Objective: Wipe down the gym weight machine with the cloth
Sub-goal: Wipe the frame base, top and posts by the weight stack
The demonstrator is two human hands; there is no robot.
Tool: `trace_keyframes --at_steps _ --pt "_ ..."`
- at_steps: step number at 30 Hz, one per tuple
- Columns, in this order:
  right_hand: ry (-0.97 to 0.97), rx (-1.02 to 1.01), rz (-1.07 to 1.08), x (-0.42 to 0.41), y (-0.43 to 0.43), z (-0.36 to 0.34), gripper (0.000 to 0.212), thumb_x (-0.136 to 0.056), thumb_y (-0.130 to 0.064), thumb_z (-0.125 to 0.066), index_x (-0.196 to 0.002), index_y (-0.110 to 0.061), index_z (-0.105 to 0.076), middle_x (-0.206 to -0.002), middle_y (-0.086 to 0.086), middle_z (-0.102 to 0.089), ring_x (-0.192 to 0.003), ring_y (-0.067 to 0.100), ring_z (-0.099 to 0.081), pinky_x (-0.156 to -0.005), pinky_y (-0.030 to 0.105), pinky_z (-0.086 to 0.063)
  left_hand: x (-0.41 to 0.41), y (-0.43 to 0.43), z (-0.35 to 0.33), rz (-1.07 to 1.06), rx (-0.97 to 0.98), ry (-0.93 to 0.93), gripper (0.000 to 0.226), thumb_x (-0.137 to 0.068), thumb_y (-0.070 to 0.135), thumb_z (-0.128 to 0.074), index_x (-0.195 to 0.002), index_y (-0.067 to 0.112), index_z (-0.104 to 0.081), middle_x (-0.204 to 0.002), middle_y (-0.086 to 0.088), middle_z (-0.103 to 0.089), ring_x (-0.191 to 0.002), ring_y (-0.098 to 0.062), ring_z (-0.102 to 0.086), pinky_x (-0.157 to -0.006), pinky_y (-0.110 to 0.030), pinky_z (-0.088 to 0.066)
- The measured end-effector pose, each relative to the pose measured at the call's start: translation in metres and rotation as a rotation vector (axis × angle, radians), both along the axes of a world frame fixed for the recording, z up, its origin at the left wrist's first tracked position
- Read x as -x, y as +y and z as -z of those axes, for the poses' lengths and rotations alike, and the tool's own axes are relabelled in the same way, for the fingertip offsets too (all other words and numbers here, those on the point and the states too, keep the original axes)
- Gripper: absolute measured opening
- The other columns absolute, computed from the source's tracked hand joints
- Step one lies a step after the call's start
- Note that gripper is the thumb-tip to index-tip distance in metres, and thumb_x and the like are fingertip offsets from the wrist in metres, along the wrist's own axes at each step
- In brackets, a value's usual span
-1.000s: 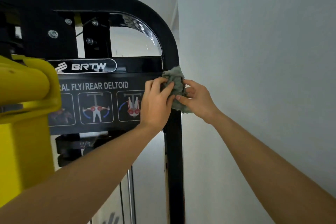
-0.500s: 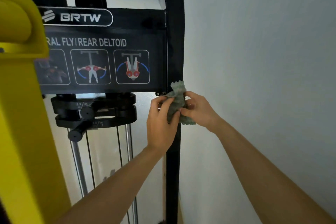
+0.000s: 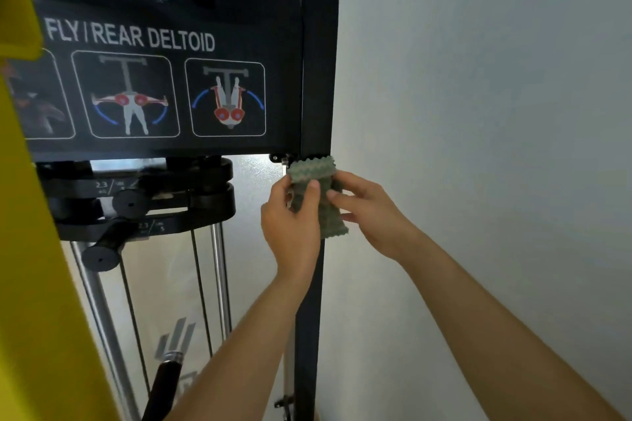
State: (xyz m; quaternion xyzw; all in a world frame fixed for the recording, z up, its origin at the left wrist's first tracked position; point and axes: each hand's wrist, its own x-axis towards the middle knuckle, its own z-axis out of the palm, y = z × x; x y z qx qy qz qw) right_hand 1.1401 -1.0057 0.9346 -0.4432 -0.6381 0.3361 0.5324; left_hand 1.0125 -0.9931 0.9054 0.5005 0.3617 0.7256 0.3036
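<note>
A grey-green cloth [image 3: 316, 174] is wrapped around the black upright post [image 3: 318, 61] of the weight machine, just below the placard [image 3: 154, 44] marked BRTW and FLY/REAR DELTOID. My left hand [image 3: 290, 219] grips the cloth from the left side of the post. From the right, my right hand [image 3: 369, 212] pinches it. The post carries on downward [image 3: 306, 335] between my forearms.
A white wall [image 3: 496, 147] stands close on the right of the post. A yellow machine part [image 3: 30, 249] fills the left edge. Black weight plates with a selector pin [image 3: 136, 202], chrome guide rods [image 3: 219, 284], cables and a black handle [image 3: 160, 386] lie left of the post.
Both hands slid the cloth down the post, from beside the placard's top to just below its bottom edge, and the view came closer to the machine.
</note>
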Motion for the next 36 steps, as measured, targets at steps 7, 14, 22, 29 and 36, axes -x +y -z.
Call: trace_keyframes --at_steps 7,14,22,29,36 --pt "0.113 -0.070 0.094 0.012 0.011 -0.030 0.030 -0.105 -0.024 -0.050 -0.132 -0.023 -0.064 -0.122 -0.007 -0.071 -0.114 0.011 -0.065 -0.098 0.034 -0.054 -0.006 0.005 -0.017 0.073 -0.031 -0.133 0.013 -0.097 0.025 -0.068 -0.109 0.025 -0.073 -0.090 0.021 -0.072 -0.089 0.004 -0.067 -0.083 -0.025 -0.057" --pt "0.229 -0.111 0.106 0.018 0.020 -0.055 0.029 -0.104 -0.019 -0.053 -0.129 -0.018 -0.065 -0.119 -0.004 -0.071 -0.108 0.009 -0.068 -0.086 0.024 -0.056 -0.004 0.019 -0.037 0.084 0.005 -0.130 0.008 -0.096 0.028 -0.069 -0.095 0.021 -0.073 -0.086 0.011 -0.071 -0.084 -0.004 -0.068 -0.084 -0.036 -0.060" --pt "0.227 -0.064 0.063 0.018 0.024 -0.045 0.040 -0.101 -0.014 -0.057 -0.140 -0.022 -0.057 -0.130 -0.005 -0.066 -0.118 0.014 -0.063 -0.091 0.031 -0.058 -0.001 0.026 -0.026 0.110 -0.001 -0.052 0.015 -0.097 0.030 -0.067 -0.110 0.023 -0.071 -0.099 0.012 -0.071 -0.095 -0.005 -0.068 -0.090 -0.039 -0.059" --pt "0.250 0.037 0.014 0.015 0.022 -0.008 0.037 -0.102 -0.018 -0.057 -0.137 -0.026 -0.060 -0.128 -0.004 -0.068 -0.119 0.015 -0.063 -0.091 0.032 -0.058 0.001 0.018 0.014 0.074 0.061 -0.024 0.022 -0.094 0.033 -0.069 -0.116 0.029 -0.069 -0.114 0.005 -0.059 -0.095 0.013 -0.059 -0.078 -0.007 -0.046" --pt "0.298 0.164 -0.037 0.007 0.018 0.027 0.034 -0.101 -0.030 -0.058 -0.134 -0.024 -0.063 -0.127 -0.003 -0.069 -0.121 0.017 -0.063 -0.105 0.049 -0.050 0.006 0.010 0.048 0.133 0.164 -0.067 0.029 -0.093 0.037 -0.069 -0.118 0.024 -0.070 -0.120 0.002 -0.054 -0.092 0.014 -0.058 -0.068 0.001 -0.044"
